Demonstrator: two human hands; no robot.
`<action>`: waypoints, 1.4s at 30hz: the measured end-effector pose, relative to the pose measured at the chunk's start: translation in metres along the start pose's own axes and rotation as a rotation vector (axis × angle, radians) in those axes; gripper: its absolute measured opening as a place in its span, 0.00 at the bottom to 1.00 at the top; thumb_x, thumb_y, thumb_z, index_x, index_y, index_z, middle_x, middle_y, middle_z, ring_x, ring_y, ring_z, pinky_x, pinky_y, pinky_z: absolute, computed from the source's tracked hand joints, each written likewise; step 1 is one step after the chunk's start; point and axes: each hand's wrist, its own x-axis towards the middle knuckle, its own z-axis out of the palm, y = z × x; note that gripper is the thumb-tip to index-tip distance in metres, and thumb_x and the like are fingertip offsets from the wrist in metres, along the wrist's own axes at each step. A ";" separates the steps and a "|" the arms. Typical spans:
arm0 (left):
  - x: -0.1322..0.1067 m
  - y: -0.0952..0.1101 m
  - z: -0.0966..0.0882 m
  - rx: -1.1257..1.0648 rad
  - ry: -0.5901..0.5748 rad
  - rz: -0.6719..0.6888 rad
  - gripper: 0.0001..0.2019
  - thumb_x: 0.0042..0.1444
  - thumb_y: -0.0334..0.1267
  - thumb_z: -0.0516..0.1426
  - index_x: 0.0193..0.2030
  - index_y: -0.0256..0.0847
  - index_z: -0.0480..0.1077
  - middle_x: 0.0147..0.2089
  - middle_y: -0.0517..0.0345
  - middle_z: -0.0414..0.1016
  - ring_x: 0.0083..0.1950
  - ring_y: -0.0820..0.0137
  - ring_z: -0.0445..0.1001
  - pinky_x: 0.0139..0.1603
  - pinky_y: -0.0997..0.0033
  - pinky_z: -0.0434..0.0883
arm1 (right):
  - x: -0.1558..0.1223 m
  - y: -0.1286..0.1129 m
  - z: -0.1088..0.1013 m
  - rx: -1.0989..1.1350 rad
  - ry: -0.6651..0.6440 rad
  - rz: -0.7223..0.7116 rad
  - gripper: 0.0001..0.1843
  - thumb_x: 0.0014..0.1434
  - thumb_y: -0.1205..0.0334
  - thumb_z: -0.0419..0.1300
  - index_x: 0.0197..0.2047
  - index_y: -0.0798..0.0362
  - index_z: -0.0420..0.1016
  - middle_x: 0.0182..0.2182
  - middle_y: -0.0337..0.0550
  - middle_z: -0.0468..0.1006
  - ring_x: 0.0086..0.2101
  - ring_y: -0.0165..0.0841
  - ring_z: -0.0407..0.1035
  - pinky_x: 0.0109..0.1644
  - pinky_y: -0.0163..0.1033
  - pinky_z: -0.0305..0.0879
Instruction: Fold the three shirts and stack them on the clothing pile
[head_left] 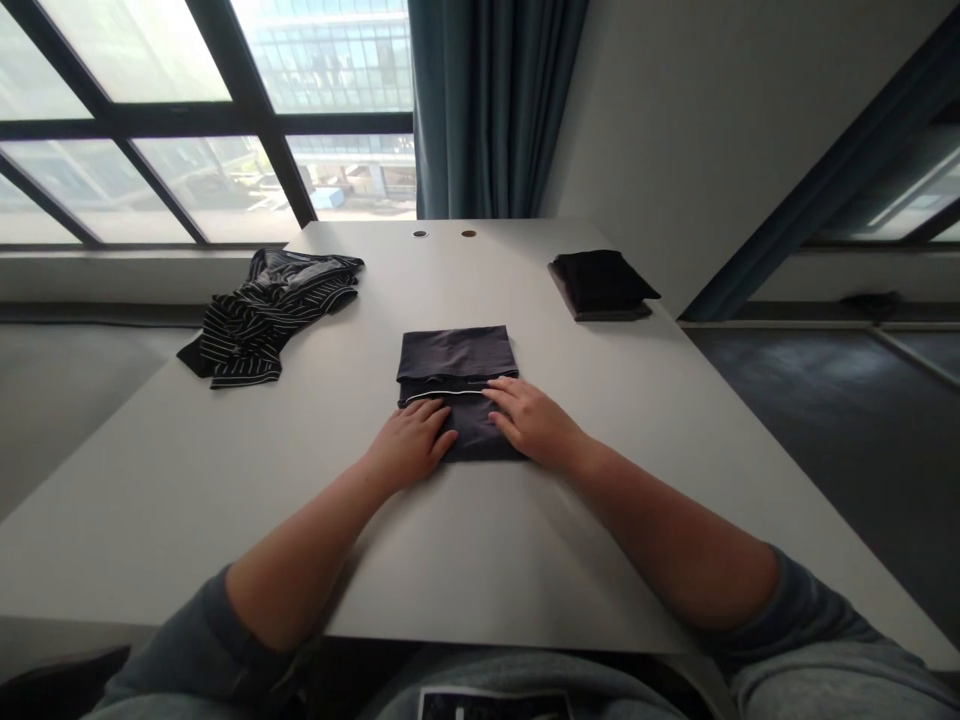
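A dark grey garment (459,353), folded into a flat rectangle, lies in front of me on the white table. Its far and near parts are folded inward, and a thin white line runs across the gap between them. My left hand (417,436) rests flat on its near left side, fingers stretched out over the fold. On the near right side lies my right hand (531,418), fingers spread, the tips close to the white line. Neither hand grips the cloth. What kind of garment it is, I cannot tell.
A crumpled black-and-white striped garment (277,315) lies at the table's left edge, partly hanging over it. Toward the back right sits a stack of folded dark clothes (600,282). Two round holes are at the far end of the white table (465,560), near the curtain (495,110).
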 end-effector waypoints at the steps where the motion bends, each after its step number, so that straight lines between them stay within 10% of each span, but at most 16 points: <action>1: -0.002 0.001 0.007 0.014 -0.009 0.003 0.25 0.72 0.51 0.50 0.68 0.40 0.69 0.73 0.45 0.67 0.73 0.52 0.64 0.71 0.50 0.64 | -0.003 -0.003 0.005 0.005 -0.052 0.001 0.26 0.72 0.55 0.55 0.68 0.54 0.70 0.67 0.56 0.70 0.67 0.49 0.61 0.73 0.59 0.57; 7: -0.003 -0.008 0.025 0.018 -0.050 0.003 0.29 0.72 0.52 0.50 0.75 0.46 0.61 0.78 0.47 0.58 0.77 0.50 0.56 0.73 0.45 0.60 | -0.007 -0.003 0.025 0.000 -0.259 0.030 0.36 0.71 0.48 0.57 0.76 0.54 0.59 0.75 0.60 0.54 0.73 0.53 0.49 0.76 0.64 0.46; 14: -0.029 -0.031 -0.003 -0.108 -0.077 0.147 0.35 0.66 0.54 0.59 0.76 0.46 0.59 0.81 0.44 0.47 0.78 0.49 0.54 0.74 0.47 0.61 | -0.030 -0.004 0.002 0.100 -0.162 -0.133 0.36 0.66 0.57 0.65 0.74 0.53 0.63 0.74 0.60 0.58 0.74 0.51 0.48 0.75 0.64 0.49; 21: -0.059 -0.056 -0.013 -0.047 0.000 0.188 0.19 0.65 0.44 0.60 0.62 0.52 0.73 0.66 0.52 0.73 0.65 0.56 0.72 0.67 0.50 0.68 | -0.063 0.017 -0.017 0.124 -0.084 -0.231 0.33 0.60 0.74 0.62 0.68 0.47 0.72 0.66 0.53 0.71 0.67 0.47 0.64 0.73 0.61 0.60; 42: -0.047 -0.029 0.015 0.086 0.248 -0.054 0.27 0.59 0.31 0.57 0.66 0.46 0.69 0.66 0.46 0.72 0.66 0.52 0.70 0.65 0.48 0.70 | -0.048 0.033 0.014 0.045 0.084 -0.090 0.27 0.62 0.77 0.54 0.60 0.50 0.76 0.61 0.51 0.76 0.63 0.45 0.69 0.71 0.63 0.61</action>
